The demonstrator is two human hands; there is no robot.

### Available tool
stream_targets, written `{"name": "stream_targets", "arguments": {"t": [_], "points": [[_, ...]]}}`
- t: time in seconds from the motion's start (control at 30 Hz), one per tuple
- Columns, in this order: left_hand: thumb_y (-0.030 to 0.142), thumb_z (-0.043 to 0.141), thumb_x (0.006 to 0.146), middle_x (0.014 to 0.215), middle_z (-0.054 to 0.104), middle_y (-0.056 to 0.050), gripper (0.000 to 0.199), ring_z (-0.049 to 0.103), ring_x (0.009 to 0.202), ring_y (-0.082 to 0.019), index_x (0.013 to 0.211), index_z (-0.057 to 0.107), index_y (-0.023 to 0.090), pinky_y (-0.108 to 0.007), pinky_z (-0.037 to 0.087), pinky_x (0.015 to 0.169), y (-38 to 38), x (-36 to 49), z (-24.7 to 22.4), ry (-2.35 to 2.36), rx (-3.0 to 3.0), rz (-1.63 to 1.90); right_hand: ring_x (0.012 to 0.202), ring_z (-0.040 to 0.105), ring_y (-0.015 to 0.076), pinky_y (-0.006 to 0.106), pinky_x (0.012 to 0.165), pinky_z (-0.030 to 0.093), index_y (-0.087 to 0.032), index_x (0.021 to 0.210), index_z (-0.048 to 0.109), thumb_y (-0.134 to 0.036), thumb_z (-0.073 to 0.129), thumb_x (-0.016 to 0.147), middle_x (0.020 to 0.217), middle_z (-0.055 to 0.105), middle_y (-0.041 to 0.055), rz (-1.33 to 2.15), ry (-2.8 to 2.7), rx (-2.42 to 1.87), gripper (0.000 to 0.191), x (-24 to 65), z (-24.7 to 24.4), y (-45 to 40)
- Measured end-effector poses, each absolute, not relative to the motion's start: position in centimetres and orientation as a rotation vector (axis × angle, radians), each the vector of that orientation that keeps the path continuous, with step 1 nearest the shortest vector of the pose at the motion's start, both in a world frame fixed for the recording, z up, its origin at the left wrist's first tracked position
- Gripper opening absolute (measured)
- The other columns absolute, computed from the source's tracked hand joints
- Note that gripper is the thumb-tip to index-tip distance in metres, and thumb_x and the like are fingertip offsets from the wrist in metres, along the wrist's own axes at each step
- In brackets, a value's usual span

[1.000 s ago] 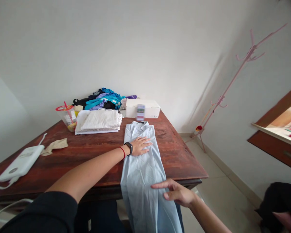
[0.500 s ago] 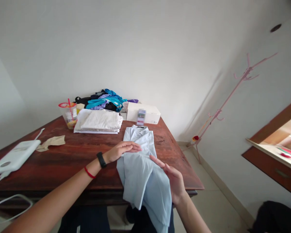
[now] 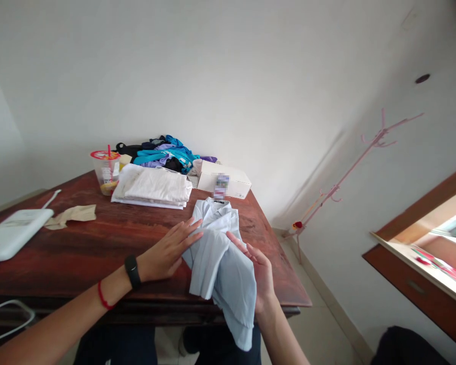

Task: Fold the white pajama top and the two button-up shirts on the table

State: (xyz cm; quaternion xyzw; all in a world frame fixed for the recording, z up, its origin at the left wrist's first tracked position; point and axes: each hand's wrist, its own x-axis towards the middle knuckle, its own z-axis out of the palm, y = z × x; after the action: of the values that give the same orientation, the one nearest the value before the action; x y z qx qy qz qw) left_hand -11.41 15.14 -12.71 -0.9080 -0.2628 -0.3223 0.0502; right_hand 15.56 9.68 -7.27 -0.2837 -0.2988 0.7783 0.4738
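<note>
A light blue collared shirt (image 3: 221, 263) lies lengthwise on the wooden table, its collar toward the back and its lower part hanging over the front edge. My left hand (image 3: 171, 251) is open, with fingers spread and their tips touching the shirt's left side below the collar. On the other side, my right hand (image 3: 260, 268) is open too, its fingers stretched out along the shirt's right edge. Part of that palm is hidden behind the cloth.
Beyond the shirt stand a white box (image 3: 226, 181), folded white cloths (image 3: 152, 185) and a heap of clothes (image 3: 167, 154). A plastic cup (image 3: 105, 172), a beige cloth strip (image 3: 72, 215) and a white device (image 3: 17, 230) sit left. A pink coat rack (image 3: 338, 182) stands right.
My left hand has drawn back from the middle of the shirt to its left edge, spreading its fingers. My right hand stays along the right edge. The view has shifted slightly.
</note>
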Motion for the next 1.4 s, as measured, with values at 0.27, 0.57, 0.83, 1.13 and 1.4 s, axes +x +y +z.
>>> {"name": "stream_targets", "arguments": {"t": [0.27, 0.57, 0.83, 1.13, 1.4], "points": [[0.001, 0.046, 0.095, 0.162, 0.036, -0.015, 0.076, 0.024, 0.154, -0.030, 0.160, 0.019, 0.031, -0.060, 0.025, 0.121, 16.2, -8.8, -13.5, -0.556, -2.491, -1.215, 0.125, 0.061, 0.0317, 0.050, 0.106, 0.046, -0.020, 0.139, 0.058, -0.046, 0.061, 0.086, 0.136, 0.066, 0.0109, 1.890, -0.681, -0.622, 0.059, 15.0, -6.5, 8.7], [0.017, 0.041, 0.105, 0.155, 0.048, -0.012, 0.049, 0.036, 0.149, -0.025, 0.152, 0.044, 0.028, -0.049, 0.028, 0.122, 16.0, -6.9, -11.0, -0.464, -2.653, -1.233, 0.114, 0.067, 0.0325, 0.052, 0.096, 0.053, -0.025, 0.148, 0.048, -0.049, 0.057, 0.090, 0.131, 0.069, 0.0095, 1.827, -0.703, -0.720, 0.064, 17.2, -5.2, 8.9], [0.030, 0.050, 0.103, 0.147, 0.058, -0.007, 0.043, 0.055, 0.134, -0.024, 0.146, 0.055, 0.025, -0.038, 0.039, 0.117, 16.5, -6.8, -8.6, -0.610, -3.074, -1.355, 0.090, 0.074, 0.0233, 0.038, 0.078, 0.059, -0.024, 0.152, 0.038, -0.042, 0.055, 0.097, 0.110, 0.075, 0.0083, 1.845, -0.782, -0.747, 0.060, 20.8, -3.5, 9.6], [0.029, 0.055, 0.101, 0.149, 0.056, -0.005, 0.050, 0.058, 0.132, -0.025, 0.151, 0.049, 0.025, -0.035, 0.041, 0.116, 13.7, -7.2, -4.3, -0.772, -3.388, -1.180, 0.106, 0.069, 0.0292, 0.046, 0.093, 0.055, -0.029, 0.156, 0.041, -0.022, 0.071, 0.081, 0.116, 0.073, 0.0072, 1.524, -1.183, -0.833, 0.081, 22.1, -3.4, 4.0], [0.027, 0.056, 0.100, 0.158, 0.044, -0.007, 0.056, 0.045, 0.144, -0.027, 0.155, 0.043, 0.030, -0.041, 0.037, 0.120, 11.9, -8.2, -3.5, -0.485, -3.511, -0.914, 0.127, 0.058, 0.0318, 0.042, 0.106, 0.048, -0.033, 0.150, 0.050, -0.025, 0.069, 0.088, 0.142, 0.059, 0.0098, 0.566, -1.993, -1.062, 0.065, 22.9, -5.8, 1.7]]}}
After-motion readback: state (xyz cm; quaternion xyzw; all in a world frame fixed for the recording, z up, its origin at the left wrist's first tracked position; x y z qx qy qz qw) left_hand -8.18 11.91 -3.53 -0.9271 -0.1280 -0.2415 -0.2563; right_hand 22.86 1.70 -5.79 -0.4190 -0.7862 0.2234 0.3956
